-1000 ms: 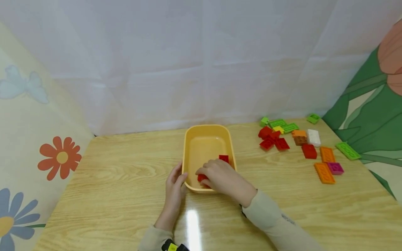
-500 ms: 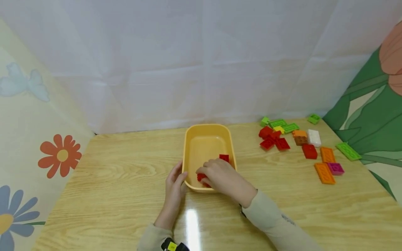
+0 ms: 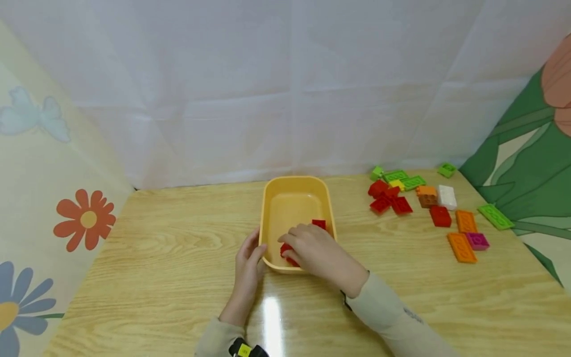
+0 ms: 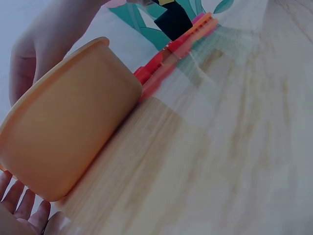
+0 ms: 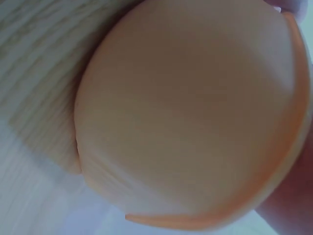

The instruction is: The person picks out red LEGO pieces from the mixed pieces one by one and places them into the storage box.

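A yellow plastic bin (image 3: 292, 208) stands on the wooden table in the middle of the head view. My left hand (image 3: 248, 263) holds its near left side, thumb at the rim and fingers (image 4: 23, 201) against the outer wall. Reaching over the near right rim, my right hand (image 3: 314, 248) has its fingers curled round a red toy building brick (image 3: 286, 249) low in the bin. That brick is partly covered by the hand. A second red brick (image 3: 318, 223) lies beside the knuckles, near the right wall. The right wrist view shows mostly the bin's outer wall (image 5: 186, 117).
Right of the bin lie several loose bricks: a red cluster (image 3: 383, 196), green plates (image 3: 412, 182), an orange-brown brick (image 3: 427, 196), a white brick (image 3: 446, 197), orange plates (image 3: 462, 247) and a magenta brick (image 3: 478, 241). A white cloth (image 3: 214, 99) hangs behind the table.
My right hand has shifted very slightly upward over the red brick, a bit more of which shows. The left hand and the bin stay in place.
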A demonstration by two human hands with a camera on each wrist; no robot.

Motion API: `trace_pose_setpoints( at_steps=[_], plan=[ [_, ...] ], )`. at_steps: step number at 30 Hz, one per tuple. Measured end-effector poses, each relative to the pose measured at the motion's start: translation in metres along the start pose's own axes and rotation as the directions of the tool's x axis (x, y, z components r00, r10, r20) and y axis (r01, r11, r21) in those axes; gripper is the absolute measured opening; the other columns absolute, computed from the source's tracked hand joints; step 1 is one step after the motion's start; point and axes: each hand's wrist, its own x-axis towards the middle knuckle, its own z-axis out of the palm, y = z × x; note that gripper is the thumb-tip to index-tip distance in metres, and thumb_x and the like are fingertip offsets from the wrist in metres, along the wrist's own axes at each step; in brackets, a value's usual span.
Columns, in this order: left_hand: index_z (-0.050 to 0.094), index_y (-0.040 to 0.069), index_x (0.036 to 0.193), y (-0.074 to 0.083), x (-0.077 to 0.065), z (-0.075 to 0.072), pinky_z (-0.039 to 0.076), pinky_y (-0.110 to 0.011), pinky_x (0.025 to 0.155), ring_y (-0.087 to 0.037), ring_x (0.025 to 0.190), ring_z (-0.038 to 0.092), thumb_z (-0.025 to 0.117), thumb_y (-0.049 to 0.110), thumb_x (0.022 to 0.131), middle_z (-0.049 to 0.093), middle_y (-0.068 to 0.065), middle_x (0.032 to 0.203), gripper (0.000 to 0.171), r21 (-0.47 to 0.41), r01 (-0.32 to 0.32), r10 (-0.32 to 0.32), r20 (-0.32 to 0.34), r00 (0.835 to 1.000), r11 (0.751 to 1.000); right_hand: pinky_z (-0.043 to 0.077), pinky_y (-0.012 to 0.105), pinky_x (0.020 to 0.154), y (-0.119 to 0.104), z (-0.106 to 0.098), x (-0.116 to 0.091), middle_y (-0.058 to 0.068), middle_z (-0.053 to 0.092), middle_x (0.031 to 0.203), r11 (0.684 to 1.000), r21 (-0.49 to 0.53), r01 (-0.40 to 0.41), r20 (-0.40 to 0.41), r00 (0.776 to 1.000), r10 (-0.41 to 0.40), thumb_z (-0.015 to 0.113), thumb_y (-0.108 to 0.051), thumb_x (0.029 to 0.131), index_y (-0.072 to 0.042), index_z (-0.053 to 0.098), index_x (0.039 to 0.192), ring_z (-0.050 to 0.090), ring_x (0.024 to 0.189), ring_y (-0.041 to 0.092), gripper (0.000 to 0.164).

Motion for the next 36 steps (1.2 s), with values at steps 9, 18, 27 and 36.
trace_pose_setpoints(
  at_steps=[9, 18, 27, 36],
  plan=[
    [0.044, 0.003, 0.139, 0.001, 0.000, 0.000, 0.043, -0.033, 0.106, -0.023, 0.129, 0.043, 0.049, 0.008, 0.092, 0.044, -0.016, 0.147, 0.047, -0.005, 0.014, -0.014, -0.011, 1.000, 1.000, 0.056, 0.040, 0.083, 0.011, -0.014, -0.001, 0.003, 0.073, 0.098, 0.999, 0.017, -0.034, -0.045, 0.998, 0.034, 0.065, -0.028, 0.085, -0.012, 0.070, 0.105, 0.063, 0.091, 0.020, 0.026],
    [0.047, 0.001, 0.136, 0.000, -0.001, 0.000, 0.045, -0.021, 0.099, -0.024, 0.128, 0.045, 0.050, 0.006, 0.091, 0.048, -0.019, 0.143, 0.046, 0.029, -0.002, 0.004, -0.042, 0.999, 1.000, 0.055, 0.044, 0.087, 0.029, -0.026, -0.004, 0.007, 0.074, 0.100, 0.994, 0.047, -0.097, -0.058, 0.993, 0.099, 0.066, -0.026, 0.085, -0.009, 0.069, 0.106, 0.064, 0.094, 0.024, 0.028],
    [0.047, 0.002, 0.136, 0.000, -0.002, 0.001, 0.042, -0.032, 0.106, -0.021, 0.128, 0.045, 0.050, 0.008, 0.091, 0.048, -0.017, 0.144, 0.046, 0.039, 0.026, -0.024, -0.056, 0.998, 0.999, 0.052, 0.047, 0.093, 0.043, -0.035, -0.010, 0.008, 0.073, 0.105, 0.977, 0.078, -0.201, -0.024, 0.979, 0.203, 0.065, -0.026, 0.085, -0.010, 0.068, 0.110, 0.062, 0.099, 0.026, 0.030],
    [0.046, 0.005, 0.137, 0.000, -0.002, 0.000, 0.042, -0.028, 0.106, -0.019, 0.129, 0.044, 0.051, 0.008, 0.091, 0.047, -0.014, 0.145, 0.046, 0.037, 0.032, -0.030, -0.044, 0.999, 0.999, 0.052, 0.050, 0.092, 0.059, -0.042, -0.015, 0.012, 0.071, 0.111, 0.963, 0.093, -0.251, -0.031, 0.966, 0.255, 0.064, -0.024, 0.086, -0.008, 0.066, 0.113, 0.061, 0.103, 0.031, 0.032]
  ],
)
